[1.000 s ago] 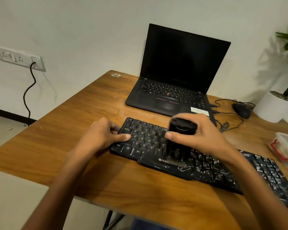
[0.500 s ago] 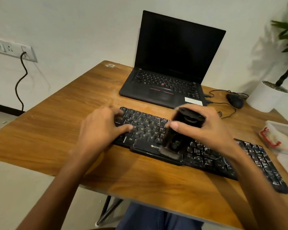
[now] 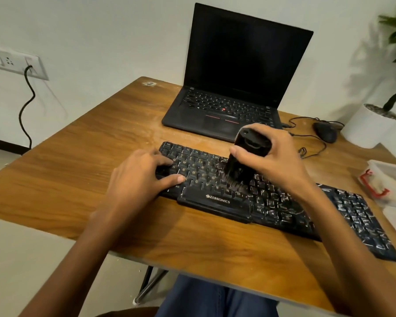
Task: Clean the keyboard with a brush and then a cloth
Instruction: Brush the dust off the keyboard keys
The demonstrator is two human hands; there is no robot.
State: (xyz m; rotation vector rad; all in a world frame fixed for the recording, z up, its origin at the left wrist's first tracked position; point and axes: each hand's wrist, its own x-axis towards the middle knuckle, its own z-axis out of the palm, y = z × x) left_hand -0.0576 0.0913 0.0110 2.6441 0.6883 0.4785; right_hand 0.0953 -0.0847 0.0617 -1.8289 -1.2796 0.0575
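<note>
A long black keyboard point(image 3: 284, 209) lies slantwise across the wooden table point(image 3: 78, 170); white dust streaks cover its right half. My right hand point(image 3: 272, 161) grips a chunky black brush point(image 3: 240, 161) from above, bristles down on the letter keys in the middle of the keyboard. My left hand point(image 3: 142, 179) lies flat on the keyboard's left end, fingers spread, pressing it down. No cloth can be made out with certainty.
An open black laptop point(image 3: 229, 88) stands behind the keyboard. A wired mouse point(image 3: 325, 131) and its cable lie to the right, next to a white plant pot point(image 3: 370, 126). A clear plastic box with red clips point(image 3: 389, 181) sits at the right edge.
The brush has moved back from the keyboard's front edge by the space bar up onto the letter rows. My left hand stays on the left end. The camera has tilted.
</note>
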